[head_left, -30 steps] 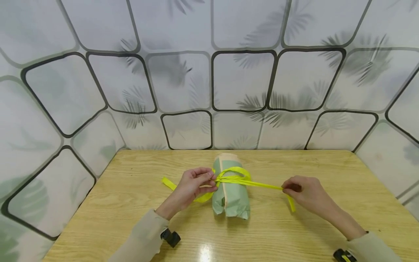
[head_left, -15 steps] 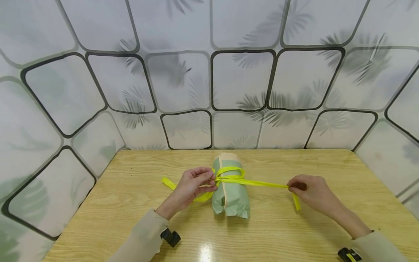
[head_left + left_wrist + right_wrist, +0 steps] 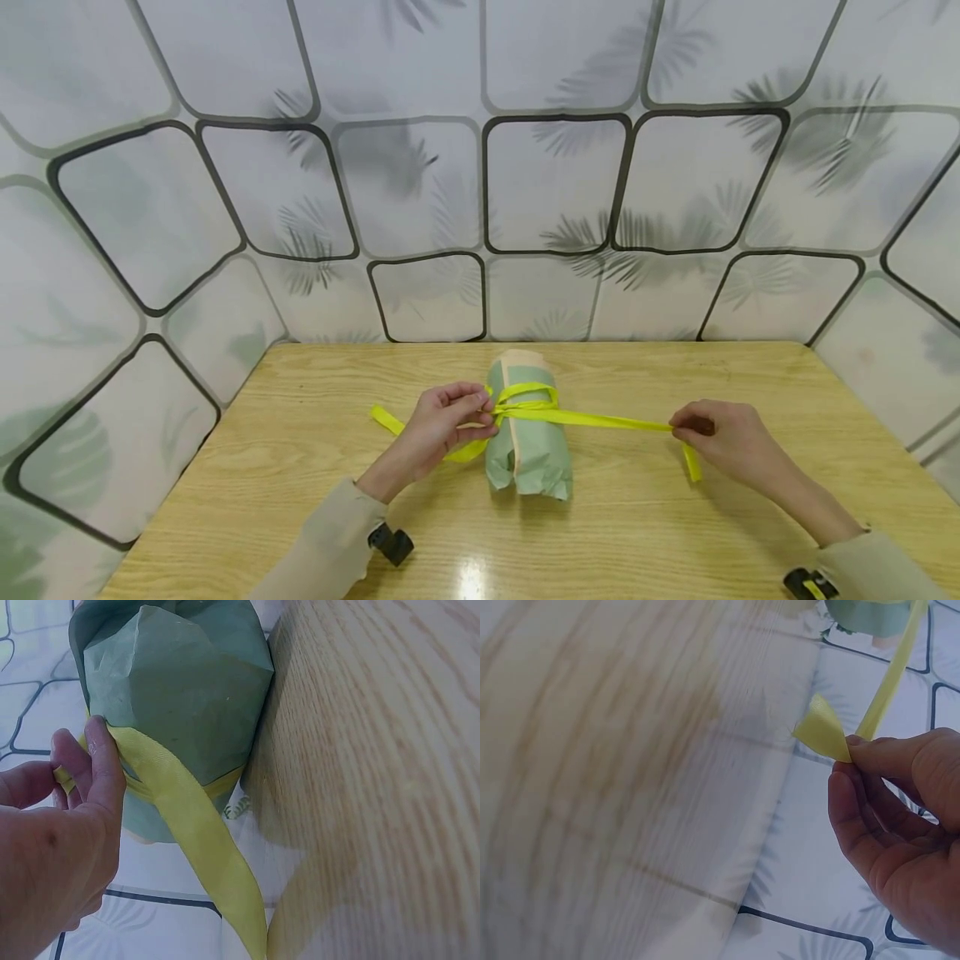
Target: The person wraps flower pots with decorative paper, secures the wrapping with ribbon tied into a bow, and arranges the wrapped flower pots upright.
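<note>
A roll-shaped package in green paper (image 3: 540,458) with a beige edge strip lies on the table, a yellow ribbon (image 3: 600,419) tied round its middle. My left hand (image 3: 442,425) pinches the ribbon at the package's left side; in the left wrist view a small bit of yellow shows between thumb and fingers (image 3: 105,757). One ribbon tail hangs down past that hand to the table. To the right, my right hand (image 3: 723,437) pinches the other tail near its end, which sticks out below the fingertips (image 3: 844,776). That tail runs straight from the package. A flattened loop lies on top.
The wooden table (image 3: 300,467) reaches back to a pale wall covering (image 3: 555,183) patterned with dark outlined shapes and leaves. Black wrist cameras sit at the left cuff (image 3: 390,544) and right cuff (image 3: 810,583).
My right hand has moved further right, drawing the ribbon tail along. The loop on top of the package has become smaller and flatter. My left hand has stayed in place.
</note>
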Demonstrator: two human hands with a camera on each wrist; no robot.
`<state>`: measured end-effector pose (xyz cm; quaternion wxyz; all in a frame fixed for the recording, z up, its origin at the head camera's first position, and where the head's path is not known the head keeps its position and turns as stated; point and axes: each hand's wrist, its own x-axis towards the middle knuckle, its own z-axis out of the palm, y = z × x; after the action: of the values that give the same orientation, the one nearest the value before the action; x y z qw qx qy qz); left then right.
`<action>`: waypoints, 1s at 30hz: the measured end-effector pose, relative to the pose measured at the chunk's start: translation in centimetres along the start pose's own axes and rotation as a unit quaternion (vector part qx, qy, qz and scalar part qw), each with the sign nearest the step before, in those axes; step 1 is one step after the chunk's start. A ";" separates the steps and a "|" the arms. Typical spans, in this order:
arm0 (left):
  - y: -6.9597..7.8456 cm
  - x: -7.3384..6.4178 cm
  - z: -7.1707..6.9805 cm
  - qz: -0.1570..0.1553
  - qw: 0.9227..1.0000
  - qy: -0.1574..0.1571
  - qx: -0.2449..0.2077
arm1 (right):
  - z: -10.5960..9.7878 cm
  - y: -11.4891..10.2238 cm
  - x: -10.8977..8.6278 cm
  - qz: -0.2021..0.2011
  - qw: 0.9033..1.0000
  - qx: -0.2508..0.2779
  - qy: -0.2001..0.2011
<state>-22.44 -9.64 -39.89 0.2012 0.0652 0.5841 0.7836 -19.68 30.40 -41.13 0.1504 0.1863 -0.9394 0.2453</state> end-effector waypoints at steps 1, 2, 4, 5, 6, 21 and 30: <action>0.0 0.0 0.0 0.000 1.000 -0.001 0.001 | 0.0 0.1 0.0 0.001 1.000 -0.001 0.000; 0.0 0.0 0.0 0.001 1.000 -0.001 0.002 | -0.1 0.1 0.0 0.003 1.000 -0.002 0.000; 0.0 -0.1 0.1 0.002 1.000 -0.002 0.004 | -0.2 0.2 0.0 0.003 1.000 -0.008 0.001; 0.0 -0.1 0.1 0.002 1.000 -0.002 0.004 | -0.2 0.3 0.1 0.005 1.000 -0.012 0.001; 0.0 -0.1 0.1 0.003 1.000 -0.002 0.005 | -0.3 0.4 0.1 0.006 1.000 -0.014 0.003; 0.0 -0.1 -0.1 0.005 1.000 -0.007 0.008 | -0.9 1.7 -0.2 0.045 0.999 -0.026 -0.012; 0.0 0.0 -0.1 0.005 1.000 -0.007 0.013 | -1.4 2.5 -0.3 0.055 0.998 -0.040 -0.015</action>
<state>-22.45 -9.73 -39.89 0.2004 0.0766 0.5923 0.7766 -20.25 33.23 -41.13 0.1295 0.1319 -0.9595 0.2124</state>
